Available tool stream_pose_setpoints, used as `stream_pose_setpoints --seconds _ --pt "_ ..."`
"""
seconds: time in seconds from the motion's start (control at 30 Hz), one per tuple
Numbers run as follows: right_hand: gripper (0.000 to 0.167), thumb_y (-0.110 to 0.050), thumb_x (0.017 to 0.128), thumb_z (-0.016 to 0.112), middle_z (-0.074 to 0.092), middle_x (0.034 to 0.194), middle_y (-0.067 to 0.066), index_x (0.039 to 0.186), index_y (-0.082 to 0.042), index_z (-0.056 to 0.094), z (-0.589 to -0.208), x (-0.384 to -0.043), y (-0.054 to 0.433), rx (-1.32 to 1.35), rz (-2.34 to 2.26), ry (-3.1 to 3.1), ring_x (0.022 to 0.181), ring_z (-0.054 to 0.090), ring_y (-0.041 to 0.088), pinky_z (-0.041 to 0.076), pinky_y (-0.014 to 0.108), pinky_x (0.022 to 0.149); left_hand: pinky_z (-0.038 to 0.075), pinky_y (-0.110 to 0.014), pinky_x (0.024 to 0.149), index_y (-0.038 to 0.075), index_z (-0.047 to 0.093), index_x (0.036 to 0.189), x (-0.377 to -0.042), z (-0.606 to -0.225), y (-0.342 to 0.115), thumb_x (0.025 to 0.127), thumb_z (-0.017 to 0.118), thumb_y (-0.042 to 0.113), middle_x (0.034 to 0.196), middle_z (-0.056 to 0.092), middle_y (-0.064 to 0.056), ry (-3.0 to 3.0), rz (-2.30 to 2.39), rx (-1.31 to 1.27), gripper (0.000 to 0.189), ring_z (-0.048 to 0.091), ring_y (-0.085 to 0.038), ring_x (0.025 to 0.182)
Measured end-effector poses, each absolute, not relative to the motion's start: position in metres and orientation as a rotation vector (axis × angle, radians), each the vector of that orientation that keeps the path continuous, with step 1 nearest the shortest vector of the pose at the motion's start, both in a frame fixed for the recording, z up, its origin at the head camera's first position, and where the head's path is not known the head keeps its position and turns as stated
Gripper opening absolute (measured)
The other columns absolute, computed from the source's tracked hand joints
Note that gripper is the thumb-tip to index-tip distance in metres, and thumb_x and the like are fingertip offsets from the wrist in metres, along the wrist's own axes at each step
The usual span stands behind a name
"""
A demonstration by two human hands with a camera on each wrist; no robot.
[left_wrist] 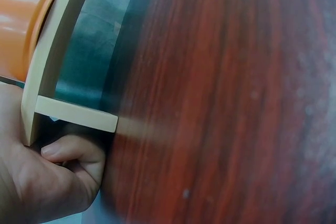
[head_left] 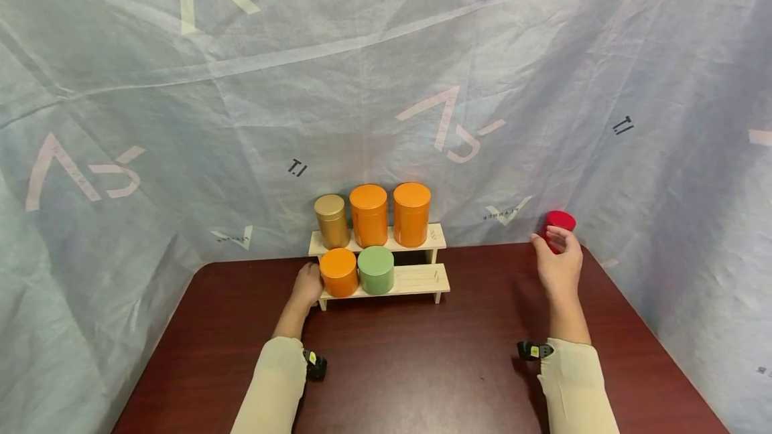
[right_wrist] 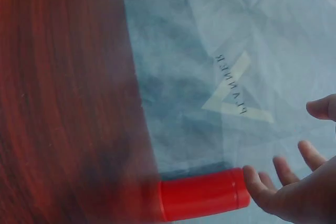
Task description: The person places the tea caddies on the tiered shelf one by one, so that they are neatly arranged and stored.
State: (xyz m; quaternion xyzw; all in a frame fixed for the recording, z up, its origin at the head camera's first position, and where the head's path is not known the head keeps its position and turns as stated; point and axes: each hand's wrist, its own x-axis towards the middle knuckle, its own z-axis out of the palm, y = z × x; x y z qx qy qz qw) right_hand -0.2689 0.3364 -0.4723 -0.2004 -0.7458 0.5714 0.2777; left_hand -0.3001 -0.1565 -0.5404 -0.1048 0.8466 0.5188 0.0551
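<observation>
A two-step wooden rack stands on the table and bears several lidded tins. My left hand is at its left end, fingers curled in beside a rack leg, with nothing visible inside them. Nearest that hand is a short orange tin on the lower step, with a short green tin beside it. At the table's far right, my right hand is at a red tin. Its fingers are spread apart in the right wrist view, one fingertip right at the end of the upright red tin.
On the upper step stand a gold tin and two tall orange tins. A grey printed cloth hangs behind and at both sides of the dark red wooden table.
</observation>
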Motion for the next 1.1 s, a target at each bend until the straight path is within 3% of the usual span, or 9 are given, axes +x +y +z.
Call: stream_pose_setpoints --seconds 0.07,0.17,0.37,0.57,0.73,0.9,1.07,1.1 --pt "0.054 -0.029 0.097 0.073 0.057 0.146 0.014 0.144 -0.008 0.056 -0.475 -0.270 0.339 -0.557 1.553 -1.995 0.138 0.052 0.028 0.041 0.040 0.118 0.049 -0.039 0.066 -0.001 0.054 0.134 -0.300 -0.541 -0.157 0.113 0.018 0.032 0.121 0.057 -0.026 2.568 1.577 -0.323 0.052 0.058 -0.038 0.106" --pt "0.062 -0.030 0.097 0.072 0.046 0.157 0.017 0.151 -0.010 0.049 -0.479 -0.272 0.343 -0.581 1.582 -1.993 0.148 0.041 0.035 0.033 0.051 0.125 0.049 -0.038 0.066 0.000 0.054 0.132 -0.300 -0.540 -0.157 0.113 0.018 0.031 0.119 0.056 -0.026 2.567 1.574 -0.326 0.052 0.057 -0.037 0.104" --pt "0.066 -0.033 0.098 0.070 0.039 0.163 0.014 0.155 -0.017 0.043 -0.481 -0.273 0.350 -0.623 1.617 -1.975 0.151 0.035 0.033 0.032 0.051 0.125 0.048 -0.036 0.061 -0.001 0.053 0.138 -0.301 -0.540 -0.156 0.113 0.019 0.031 0.119 0.057 -0.026 2.569 1.581 -0.331 0.053 0.058 -0.035 0.101" --pt "0.073 -0.034 0.098 0.068 0.033 0.167 0.013 0.162 -0.020 0.036 -0.484 -0.275 0.354 -0.638 1.620 -1.989 0.153 0.032 0.033 0.032 0.052 0.125 0.045 -0.035 0.061 0.001 0.054 0.123 -0.300 -0.538 -0.156 0.114 0.018 0.032 0.094 0.053 -0.014 2.543 1.598 -0.332 0.049 0.049 -0.024 0.078" --pt "0.085 -0.036 0.099 0.067 0.022 0.172 0.011 0.169 -0.026 0.020 -0.492 -0.282 0.363 -0.669 1.614 -2.037 0.157 0.027 0.032 0.032 0.053 0.126 0.046 -0.036 0.063 0.003 0.054 0.119 -0.300 -0.537 -0.156 0.114 0.019 0.032 0.096 0.053 -0.013 2.545 1.604 -0.321 0.047 0.052 -0.025 0.082" --pt "0.093 -0.035 0.098 0.067 0.010 0.177 0.010 0.171 -0.023 0.010 -0.501 -0.294 0.378 -0.719 1.591 -2.074 0.164 0.015 0.029 0.023 0.051 0.133 0.045 -0.035 0.062 0.001 0.053 0.126 -0.300 -0.537 -0.156 0.114 0.017 0.032 0.093 0.052 -0.012 2.527 1.609 -0.301 0.049 0.050 -0.023 0.078" --pt "0.100 -0.035 0.098 0.068 0.007 0.178 0.013 0.171 -0.022 0.002 -0.506 -0.309 0.392 -0.755 1.661 -2.064 0.166 0.011 0.029 0.019 0.048 0.135 0.041 -0.032 0.056 0.004 0.053 0.117 -0.300 -0.540 -0.156 0.114 0.018 0.032 0.076 0.045 -0.003 2.510 1.627 -0.319 0.045 0.037 -0.016 0.061" --pt "0.101 -0.035 0.098 0.069 0.006 0.179 0.013 0.171 -0.023 0.000 -0.506 -0.312 0.395 -0.767 1.689 -2.052 0.166 0.010 0.029 0.018 0.047 0.135 0.042 -0.033 0.057 0.003 0.053 0.119 -0.301 -0.540 -0.157 0.114 0.018 0.032 0.077 0.047 -0.005 2.510 1.625 -0.316 0.045 0.040 -0.018 0.062"
